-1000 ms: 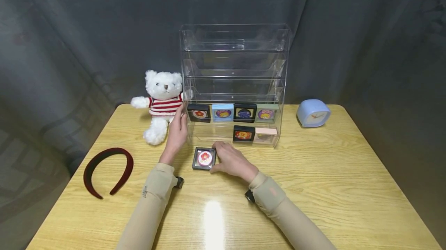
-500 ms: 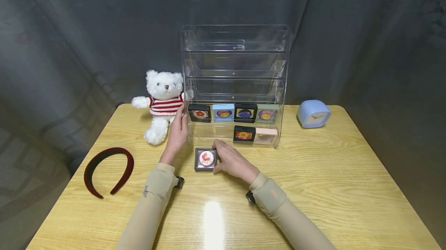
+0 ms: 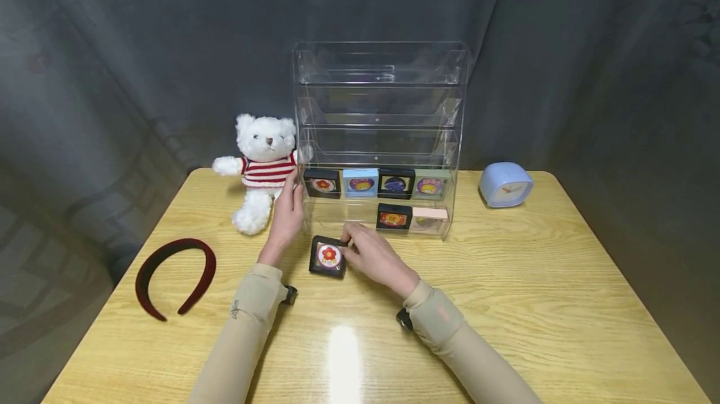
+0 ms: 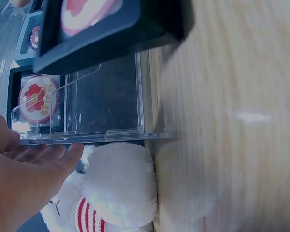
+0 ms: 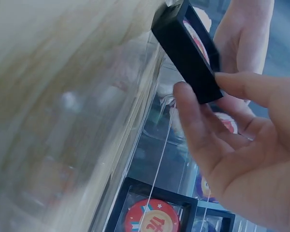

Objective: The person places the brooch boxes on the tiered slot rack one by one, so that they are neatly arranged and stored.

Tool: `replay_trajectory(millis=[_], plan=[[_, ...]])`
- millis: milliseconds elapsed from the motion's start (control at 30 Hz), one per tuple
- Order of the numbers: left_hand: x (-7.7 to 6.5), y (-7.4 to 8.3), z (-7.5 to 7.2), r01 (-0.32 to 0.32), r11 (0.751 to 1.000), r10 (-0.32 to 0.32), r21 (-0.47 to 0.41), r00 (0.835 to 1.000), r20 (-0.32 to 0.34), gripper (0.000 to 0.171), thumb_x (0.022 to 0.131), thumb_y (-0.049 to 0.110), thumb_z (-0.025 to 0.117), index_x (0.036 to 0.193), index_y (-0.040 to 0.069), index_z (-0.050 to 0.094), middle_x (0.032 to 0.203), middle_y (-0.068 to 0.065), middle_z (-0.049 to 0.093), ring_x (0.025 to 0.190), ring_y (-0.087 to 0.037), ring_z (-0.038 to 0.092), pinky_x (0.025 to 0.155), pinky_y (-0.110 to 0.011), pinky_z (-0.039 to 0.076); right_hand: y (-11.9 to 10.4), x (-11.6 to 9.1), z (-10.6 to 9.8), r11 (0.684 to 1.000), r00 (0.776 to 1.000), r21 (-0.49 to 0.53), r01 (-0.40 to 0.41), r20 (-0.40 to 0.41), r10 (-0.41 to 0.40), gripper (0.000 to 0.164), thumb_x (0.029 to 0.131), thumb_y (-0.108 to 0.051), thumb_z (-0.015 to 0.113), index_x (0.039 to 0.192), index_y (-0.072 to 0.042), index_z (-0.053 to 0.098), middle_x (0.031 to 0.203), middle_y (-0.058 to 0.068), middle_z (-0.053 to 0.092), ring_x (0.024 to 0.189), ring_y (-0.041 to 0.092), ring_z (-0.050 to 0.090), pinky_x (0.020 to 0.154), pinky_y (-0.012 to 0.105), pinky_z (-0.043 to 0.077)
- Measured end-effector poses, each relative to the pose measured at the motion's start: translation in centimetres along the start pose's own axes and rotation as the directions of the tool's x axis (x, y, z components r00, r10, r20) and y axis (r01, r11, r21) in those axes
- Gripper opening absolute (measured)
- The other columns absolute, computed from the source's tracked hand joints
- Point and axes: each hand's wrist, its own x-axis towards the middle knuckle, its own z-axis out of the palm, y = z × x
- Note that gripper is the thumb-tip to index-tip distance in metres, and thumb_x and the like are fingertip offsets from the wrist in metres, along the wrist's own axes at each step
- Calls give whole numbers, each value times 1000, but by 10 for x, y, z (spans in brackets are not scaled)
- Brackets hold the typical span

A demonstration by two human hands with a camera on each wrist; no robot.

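Observation:
A small black square display frame with a round red-flower badge is pinched at its right edge by my right hand. It is tilted, its face toward me, just before the clear rack's lowest tier. In the right wrist view, thumb and fingers grip one end of the black frame. My left hand rests fairly straight-fingered against the left side of the clear acrylic rack. The left wrist view shows that hand along the rack's side edge, and the held frame close above.
Several framed badges fill the rack's fourth tier; a black one and a pink one stand on the bottom tier's right. A white teddy bear sits left, a dark red headband lies nearby, and a blue clock stands right.
The black frame, earlier lying flatter by the right fingers, is now tilted up and turned slightly, with the right thumb shifted higher on its edge. The left hand stays at the rack.

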Motion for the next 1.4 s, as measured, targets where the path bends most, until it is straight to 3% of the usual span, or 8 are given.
replay_trajectory(millis=[233, 400, 633, 867, 1100, 1400], plan=[[1, 0, 1, 19, 1000, -19, 2, 1000, 18, 48, 115, 2, 38, 161, -10, 35, 160, -33, 43, 146, -47, 45, 125, -53, 38, -5, 0, -11, 1000, 993, -24, 18, -117, -20, 12, 97, 3, 76, 100, -4, 67, 100, 9, 71, 80, 19, 67, 68, 27, 59], [2, 1, 1, 29, 1000, -29, 3, 999, 29, 48, 115, 3, 37, 162, -9, 33, 162, -32, 41, 147, -46, 44, 125, -51, 37, -4, 0, -24, 997, 973, -61, 41, -225, -54, 12, 100, 1, 74, 109, -1, 67, 107, 13, 72, 79, 21, 63, 65, 34, 56], [3, 1, 1, 30, 1000, -30, -6, 999, 27, 48, 115, 2, 37, 162, -9, 34, 161, -32, 41, 146, -46, 45, 125, -52, 38, 7, 3, -36, 992, 944, -123, 11, -325, -51, 16, 100, 1, 73, 115, -2, 68, 112, 14, 73, 81, 25, 70, 63, 38, 60], [1, 0, 0, 26, 1000, -25, -13, 999, 30, 48, 115, 2, 37, 162, -8, 34, 162, -32, 41, 147, -45, 45, 124, -52, 39, 17, 7, -34, 973, 942, -228, -23, -331, -56, 20, 100, 4, 73, 118, 0, 66, 114, 16, 72, 75, 27, 70, 57, 38, 59], [-1, 1, 1, 19, 1000, -18, -21, 999, 48, 48, 116, 3, 36, 163, -6, 34, 164, -30, 39, 148, -44, 43, 124, -51, 40, 22, 5, -25, 941, 946, -338, -34, -313, -78, 19, 97, 5, 75, 115, 3, 69, 116, 22, 75, 112, 43, 72, 82, 49, 66], [1, 3, 4, -6, 1000, 6, -11, 999, 35, 47, 115, 1, 38, 160, -9, 37, 160, -33, 42, 145, -47, 46, 123, -54, 39, 26, 2, -27, 913, 949, -397, -95, -314, -38, 24, 97, 4, 76, 121, 1, 73, 125, 24, 74, 106, 40, 75, 66, 47, 66]])
